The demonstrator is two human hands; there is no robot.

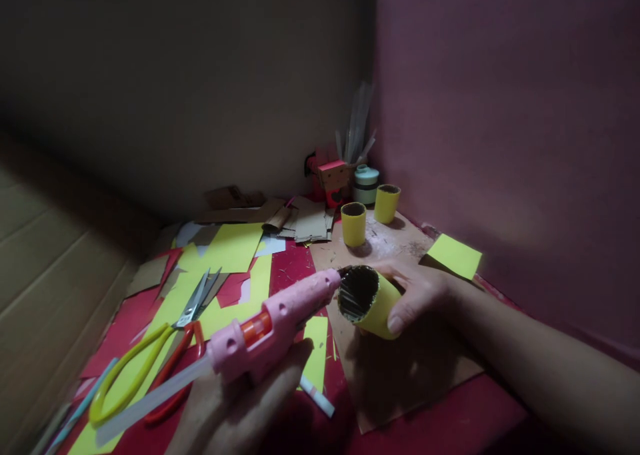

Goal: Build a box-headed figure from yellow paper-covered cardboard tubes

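Observation:
My left hand (240, 402) grips a pink glue gun (273, 325) with an orange band and a clear glue stick sticking out at its back. The nozzle touches the dark rim of a yellow paper-covered tube (370, 302). My right hand (415, 292) is wrapped round that tube, tilting its open end toward the gun, above a brown cardboard sheet (400, 368).
Two upright yellow tubes (353, 223) (387, 203) stand further back. Yellow-handled scissors (145, 355) and orange-handled scissors (175, 368) lie on yellow paper scraps (233, 247) at left. Cardboard pieces (305, 220), a red box (333, 178), a tape roll (367, 183), a yellow note (455, 255), walls behind and right.

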